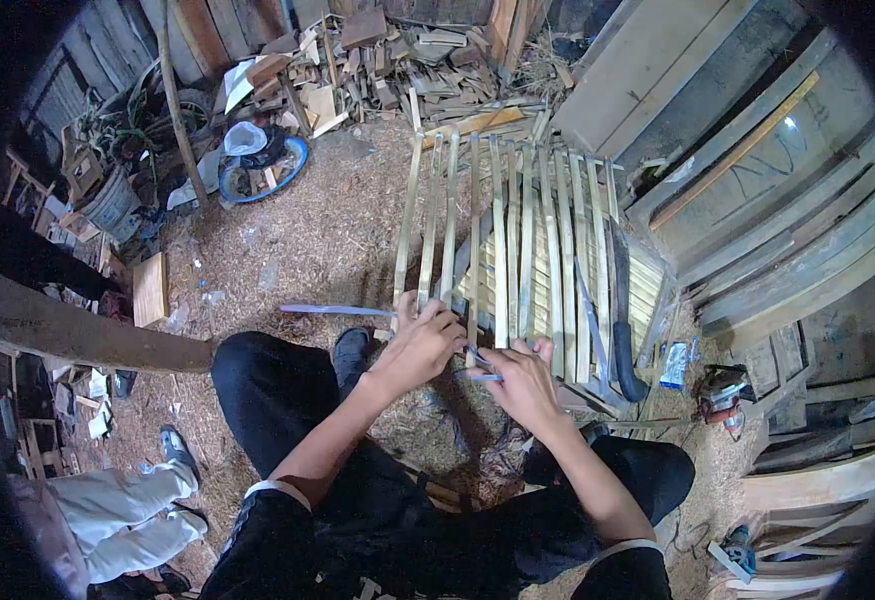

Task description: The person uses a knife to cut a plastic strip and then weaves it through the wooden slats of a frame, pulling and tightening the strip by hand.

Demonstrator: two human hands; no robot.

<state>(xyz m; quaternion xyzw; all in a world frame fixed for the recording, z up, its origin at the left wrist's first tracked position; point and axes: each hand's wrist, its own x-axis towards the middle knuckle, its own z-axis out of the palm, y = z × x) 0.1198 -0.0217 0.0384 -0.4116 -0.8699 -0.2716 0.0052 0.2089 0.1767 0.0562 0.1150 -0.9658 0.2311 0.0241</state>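
Note:
My left hand [418, 345] is closed at the near ends of the wooden slats [501, 240], its fingers curled down beside them. A thin, pale purple strip [328, 310] runs out to the left from under it. Just to the right, my right hand [523, 380] is closed, with thumb and fingers pinching a short blue-purple strip end [485, 377]. The two hands nearly touch; whether both ends belong to one strip is hidden. The slats lie side by side, pointing away from me. A long dark tool with a curved handle [628, 360] lies along their right edge.
More slats [633, 290] lie under the right side. A scrap wood pile [388, 80] and a blue basin [293, 175] are at the back. A wooden beam [88, 330] juts in from the left. Another person's legs [123, 510] show lower left. Long boards [808, 270] lean at right.

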